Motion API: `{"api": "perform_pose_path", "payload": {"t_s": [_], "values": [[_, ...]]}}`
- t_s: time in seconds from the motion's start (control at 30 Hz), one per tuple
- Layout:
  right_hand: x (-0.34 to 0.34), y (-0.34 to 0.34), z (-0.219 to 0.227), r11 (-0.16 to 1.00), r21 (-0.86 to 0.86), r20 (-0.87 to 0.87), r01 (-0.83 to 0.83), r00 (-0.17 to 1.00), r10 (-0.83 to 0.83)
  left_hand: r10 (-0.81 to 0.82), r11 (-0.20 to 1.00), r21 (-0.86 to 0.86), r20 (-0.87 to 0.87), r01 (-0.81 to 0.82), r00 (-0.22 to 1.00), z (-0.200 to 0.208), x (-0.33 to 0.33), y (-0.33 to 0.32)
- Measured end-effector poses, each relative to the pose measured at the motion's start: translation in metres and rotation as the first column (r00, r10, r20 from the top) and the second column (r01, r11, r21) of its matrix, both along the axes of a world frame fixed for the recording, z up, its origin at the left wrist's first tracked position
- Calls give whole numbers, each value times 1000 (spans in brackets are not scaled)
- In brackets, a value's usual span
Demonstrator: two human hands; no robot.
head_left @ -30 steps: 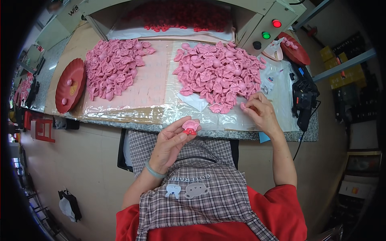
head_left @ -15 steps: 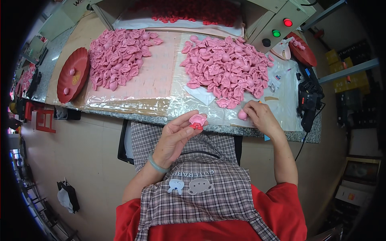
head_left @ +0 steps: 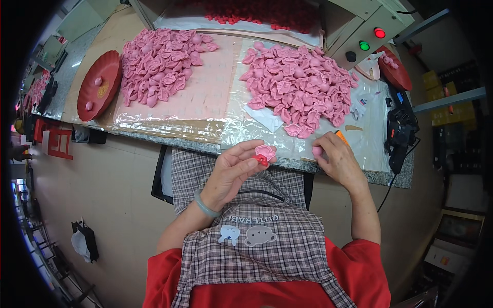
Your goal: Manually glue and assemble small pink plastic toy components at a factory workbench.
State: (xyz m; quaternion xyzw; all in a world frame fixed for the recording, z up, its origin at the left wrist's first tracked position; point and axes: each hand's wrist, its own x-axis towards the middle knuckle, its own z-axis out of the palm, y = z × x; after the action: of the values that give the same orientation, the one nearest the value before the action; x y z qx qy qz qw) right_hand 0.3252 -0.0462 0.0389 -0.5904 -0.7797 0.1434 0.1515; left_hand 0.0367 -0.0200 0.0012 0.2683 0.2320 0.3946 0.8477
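pink pieces point(head_left: 298, 84): matt, plastic-looking | table sheet point(head_left: 236, 126): glossy film | apron point(head_left: 257, 262): woven cloth | counter edge point(head_left: 403, 178): speckled, stone-like

pink piece point(head_left: 317, 152): partly hidden by right hand point(head_left: 340, 161) | orange object point(head_left: 342, 137): partly covered | machine point(head_left: 354, 28): cut off, top edge

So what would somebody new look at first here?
Probably the left heap and bigger right heap of pink, shell-like pieces on the table. The glowing red light and green light on the machine panel, upper right, may catch the eye next, then the pink-and-red piece in the fingers of the left hand, mid-picture.
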Motion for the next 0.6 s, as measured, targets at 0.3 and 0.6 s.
{"api": "perform_pose_path", "payload": {"t_s": [0.3, 0.6], "values": [[2, -1, 1, 999, 42, -50, 25, 998, -23, -40, 997, 70, -22, 41, 999, -2, 3, -2], [-60, 4, 23, 967, 148, -507, -209, 823, 255, -58, 986, 154, -67, 67, 996, 2, 5, -3]]}}
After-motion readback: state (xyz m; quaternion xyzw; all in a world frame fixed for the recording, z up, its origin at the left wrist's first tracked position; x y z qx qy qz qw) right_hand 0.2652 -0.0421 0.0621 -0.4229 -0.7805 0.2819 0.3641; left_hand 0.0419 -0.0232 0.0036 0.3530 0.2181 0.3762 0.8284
